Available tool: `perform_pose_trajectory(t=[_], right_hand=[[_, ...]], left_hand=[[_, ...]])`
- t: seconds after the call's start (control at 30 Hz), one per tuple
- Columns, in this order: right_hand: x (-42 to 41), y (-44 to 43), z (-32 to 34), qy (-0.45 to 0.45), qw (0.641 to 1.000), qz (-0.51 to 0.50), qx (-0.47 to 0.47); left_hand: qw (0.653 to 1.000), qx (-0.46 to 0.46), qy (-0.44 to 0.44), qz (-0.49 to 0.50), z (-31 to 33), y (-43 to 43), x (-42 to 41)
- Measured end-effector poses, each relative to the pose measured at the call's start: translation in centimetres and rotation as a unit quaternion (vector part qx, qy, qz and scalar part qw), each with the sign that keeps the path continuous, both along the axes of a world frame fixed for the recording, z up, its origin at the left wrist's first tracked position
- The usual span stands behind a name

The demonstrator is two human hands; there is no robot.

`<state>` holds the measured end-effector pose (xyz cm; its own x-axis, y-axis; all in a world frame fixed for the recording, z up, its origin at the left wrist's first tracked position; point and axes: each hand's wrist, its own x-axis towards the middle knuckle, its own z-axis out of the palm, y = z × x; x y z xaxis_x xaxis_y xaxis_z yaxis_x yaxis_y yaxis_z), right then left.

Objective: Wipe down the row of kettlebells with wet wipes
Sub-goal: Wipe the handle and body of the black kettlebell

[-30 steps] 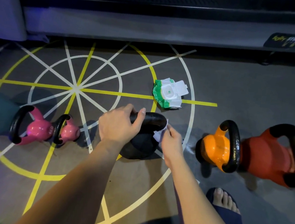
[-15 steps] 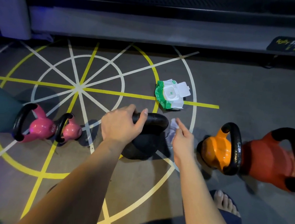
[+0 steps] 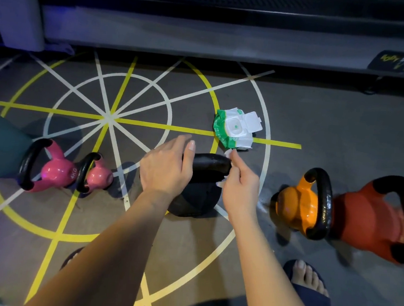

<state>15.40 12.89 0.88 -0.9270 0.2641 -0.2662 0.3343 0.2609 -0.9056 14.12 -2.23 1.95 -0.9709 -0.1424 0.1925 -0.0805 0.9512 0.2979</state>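
— Where is the left hand [image 3: 166,167]?

— Over the left end of the handle [image 3: 211,162] of the black kettlebell [image 3: 195,198]. The back of the hand faces up, the fingers reach forward, straight and loose, and the thumb is lifted beside the bar. It grips nothing that I can see. The forearm comes in long and low from the near left.

— And the right hand [image 3: 242,184]?

— At the right end of the same handle, with the wrist turned inward. Its fingers are curled and pinch a white wet wipe [image 3: 220,183] against the bar. A scrap of wipe shows above the fingertips and another below them.

— Where does that kettlebell stand?

— On the floor [image 3: 321,119], over the painted white and yellow lines, in the middle of the row. To its left are the bigger pink kettlebell [image 3: 55,169] and the smaller pink kettlebell [image 3: 99,174], close together. To its right, apart from it, are the orange kettlebell [image 3: 296,205] and the red kettlebell [image 3: 371,221], side by side.

— The wipes?

— The pack of wipes [image 3: 234,129] lies on the floor just beyond the black one, across a yellow line, with its lid flipped open
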Motion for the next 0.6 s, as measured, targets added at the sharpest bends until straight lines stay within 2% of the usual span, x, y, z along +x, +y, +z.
perform_pose_trajectory(t=[0.1, 0.23, 0.27, 0.3, 0.37, 0.47, 0.53, 0.6], right_hand=[[0.0, -1.6, 2.2, 0.068, 0.995, 0.058, 0.052], [0.1, -4.3, 3.7, 0.111, 0.972, 0.194, 0.078], [0.4, -4.3, 3.3, 0.128, 0.969, 0.197, 0.071], [0.5, -3.9, 3.0, 0.135, 0.976, 0.162, 0.051], [0.1, -1.8, 2.0, 0.115, 0.993, 0.021, -0.019], [-0.8, 3.0, -0.1, 0.061, 0.983, -0.145, -0.093], [-0.9, 4.3, -1.3, 0.033, 0.979, -0.169, -0.105], [-0.6, 2.7, -1.1, 0.027, 0.988, -0.112, -0.103]], left_hand=[[1.0, 0.009, -0.005, 0.004, -0.1, 0.0, 0.1], [1.0, 0.012, -0.016, 0.011, 0.3, 0.1, 0.0], [1.0, 0.014, -0.014, 0.012, 0.3, 0.1, 0.1], [1.0, 0.019, -0.009, 0.012, 0.3, 0.1, 0.1], [1.0, 0.022, 0.0, 0.015, 0.1, 0.0, 0.1], [1.0, 0.014, 0.007, 0.017, -0.4, -0.1, 0.1], [1.0, 0.012, 0.014, 0.017, -0.6, -0.1, 0.0], [0.999, 0.016, 0.022, 0.016, -0.7, -0.1, 0.0]])
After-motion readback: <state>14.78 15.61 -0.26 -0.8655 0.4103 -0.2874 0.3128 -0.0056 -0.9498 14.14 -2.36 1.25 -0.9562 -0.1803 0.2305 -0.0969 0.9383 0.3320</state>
